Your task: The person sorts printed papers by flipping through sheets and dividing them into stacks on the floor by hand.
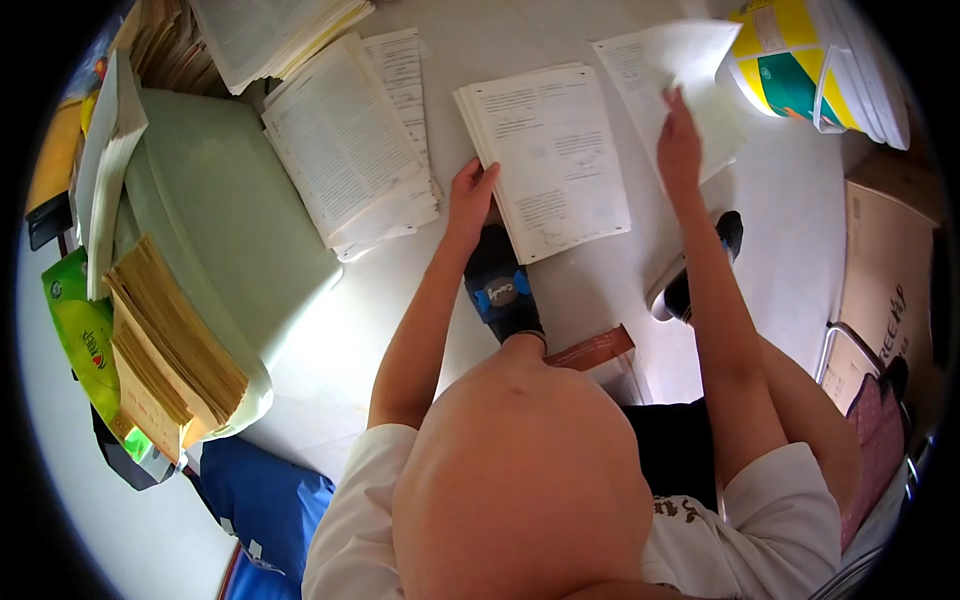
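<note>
My left hand [471,200] is at the left edge of a stack of printed papers [560,165], its thumb against the edge and its fingers closed there. The top page carries typed text and some handwriting-like marks. My right hand [680,145] lies over a loose printed sheet [640,75] to the right of the stack, fingers stretched out toward its top. The sheet is slightly blurred and its upper right corner meets a white, yellow and green bucket [790,65]. Whether the fingers press on the sheet cannot be made out.
More printed papers [345,145] lie left of the stack, with a thick pile [270,35] behind. A pale green padded seat [215,200] holds yellowed books [175,340] and a green packet [80,340]. My shoe [500,285] is just below the stack. A cardboard box [880,270] stands right.
</note>
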Available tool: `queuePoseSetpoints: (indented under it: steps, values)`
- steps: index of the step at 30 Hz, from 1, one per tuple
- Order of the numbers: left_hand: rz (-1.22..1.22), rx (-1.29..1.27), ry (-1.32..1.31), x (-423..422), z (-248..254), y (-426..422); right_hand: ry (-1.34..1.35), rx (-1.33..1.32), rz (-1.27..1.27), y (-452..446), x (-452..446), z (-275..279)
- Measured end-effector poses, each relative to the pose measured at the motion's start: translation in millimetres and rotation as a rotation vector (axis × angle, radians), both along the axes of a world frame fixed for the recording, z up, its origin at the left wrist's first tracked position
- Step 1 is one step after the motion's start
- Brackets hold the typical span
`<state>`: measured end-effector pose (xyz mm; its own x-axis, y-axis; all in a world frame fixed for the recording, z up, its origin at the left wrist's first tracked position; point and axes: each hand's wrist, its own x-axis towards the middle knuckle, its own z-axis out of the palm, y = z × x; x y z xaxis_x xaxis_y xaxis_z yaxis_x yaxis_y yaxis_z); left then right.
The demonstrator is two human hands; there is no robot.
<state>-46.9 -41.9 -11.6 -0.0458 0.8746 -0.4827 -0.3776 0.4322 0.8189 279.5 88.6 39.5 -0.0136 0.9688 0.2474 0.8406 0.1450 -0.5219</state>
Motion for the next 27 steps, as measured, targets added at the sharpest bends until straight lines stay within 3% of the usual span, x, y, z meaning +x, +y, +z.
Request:
queuePoseSetpoints:
  steps: [1,2,5,8,10,11,14,20,27]
  values:
    - [0.000,-0.002,0.010,1,6,1,-0.258,-0.023,0.120,-10,31,-84]
    - [0.000,-0.005,0.019,1,10,1,-0.296,-0.157,-0.003,-31,3,-68]
    - [-0.015,0.005,0.015,-1,11,0,-0.346,-0.089,-0.020,-47,-13,-63]
    - [-0.004,-0.034,-0.015,-1,15,2,-0.287,-0.183,-0.078,-40,-21,-56]
    - [-0.007,-0.052,-0.014,-2,18,2,0.094,-0.152,-0.008,-39,-35,-47]
    - [-0.009,-0.071,-0.018,-2,18,1,0.081,-0.073,0.053,-46,-47,-39]
    - [-0.004,-0.043,-0.064,-2,18,1,0.296,-0.199,0.178,-72,-91,-29]
    - [0.003,-0.006,-0.075,-3,16,-1,0.321,-0.314,0.220,-113,-162,-19]
    - [-0.054,-0.062,-0.060,-8,19,1,0.349,-0.329,0.179,-114,-178,-5]
